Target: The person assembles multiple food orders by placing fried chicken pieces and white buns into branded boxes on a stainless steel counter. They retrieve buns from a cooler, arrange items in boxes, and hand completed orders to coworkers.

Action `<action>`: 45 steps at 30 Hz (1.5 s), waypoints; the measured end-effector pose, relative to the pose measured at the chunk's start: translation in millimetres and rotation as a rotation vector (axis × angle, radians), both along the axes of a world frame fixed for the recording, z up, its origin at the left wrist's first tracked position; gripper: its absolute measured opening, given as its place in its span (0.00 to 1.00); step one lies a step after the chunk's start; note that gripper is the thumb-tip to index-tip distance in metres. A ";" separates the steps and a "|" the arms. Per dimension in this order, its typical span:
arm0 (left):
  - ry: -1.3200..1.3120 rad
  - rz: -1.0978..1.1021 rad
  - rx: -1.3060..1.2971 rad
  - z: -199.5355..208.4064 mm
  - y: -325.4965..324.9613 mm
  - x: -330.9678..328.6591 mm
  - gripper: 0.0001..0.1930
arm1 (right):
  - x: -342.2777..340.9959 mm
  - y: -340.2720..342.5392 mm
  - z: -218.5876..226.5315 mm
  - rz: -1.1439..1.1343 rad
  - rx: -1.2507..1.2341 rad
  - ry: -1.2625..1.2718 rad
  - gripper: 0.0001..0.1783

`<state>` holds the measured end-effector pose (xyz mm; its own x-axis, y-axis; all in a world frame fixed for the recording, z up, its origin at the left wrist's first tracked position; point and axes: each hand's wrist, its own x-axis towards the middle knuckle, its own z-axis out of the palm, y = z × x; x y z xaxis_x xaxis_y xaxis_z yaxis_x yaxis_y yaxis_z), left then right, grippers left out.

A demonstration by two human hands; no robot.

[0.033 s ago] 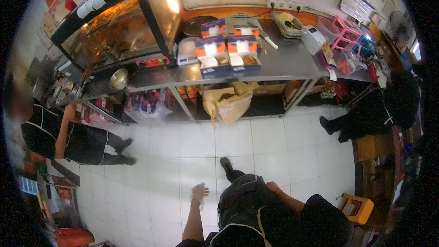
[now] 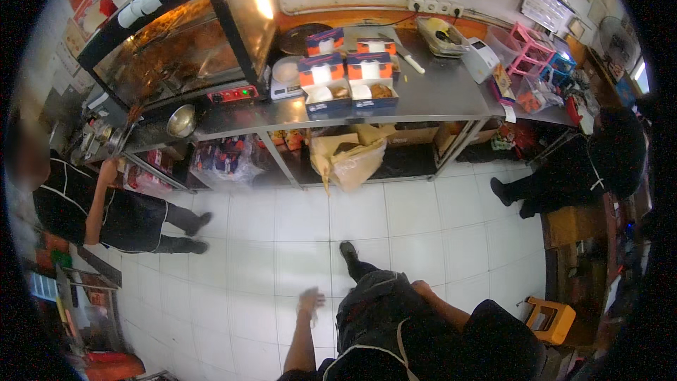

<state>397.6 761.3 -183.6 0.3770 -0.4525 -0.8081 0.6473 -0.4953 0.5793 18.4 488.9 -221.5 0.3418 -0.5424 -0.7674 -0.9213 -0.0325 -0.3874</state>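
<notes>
Over the white floor tiles hangs my left hand (image 2: 310,302), blurred, with its fingers stretched out and nothing in it. A thin see-through glove seems to cover it. My right hand (image 2: 422,288) rests against the side of my dark apron (image 2: 381,310); its fingers are mostly hidden. Both hands are well away from the steel counter (image 2: 451,92). On that counter stand several orange and dark blue cardboard boxes. An open box (image 2: 374,92) at the front right holds browned food and something white, and a similar open box (image 2: 326,95) stands beside it.
A lit glass food warmer (image 2: 176,42) stands back left, with a scale (image 2: 285,77) and a metal bowl (image 2: 182,121) near it. A knife (image 2: 411,61) lies behind the boxes. One person (image 2: 99,204) stands left, another (image 2: 606,155) right. A yellow stool-like object (image 2: 550,321) is lower right.
My left hand has shifted very slightly and looks more blurred. The whole view has moved a little; the boxes and both other people stay in place.
</notes>
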 end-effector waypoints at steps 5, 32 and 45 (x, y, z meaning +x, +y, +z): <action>0.339 0.094 0.111 -2.1 90.9 -123.6 0.21 | -73.6 0.6 42.5 -0.319 0.375 0.043 0.18; -0.373 -0.516 -0.026 25.4 -72.6 -257.3 0.21 | -350.1 -16.0 25.9 -0.876 0.373 -0.110 0.14; 0.080 0.189 0.250 -25.4 -70.7 -152.8 0.20 | -286.9 -56.4 -111.6 0.221 -0.260 -0.282 0.14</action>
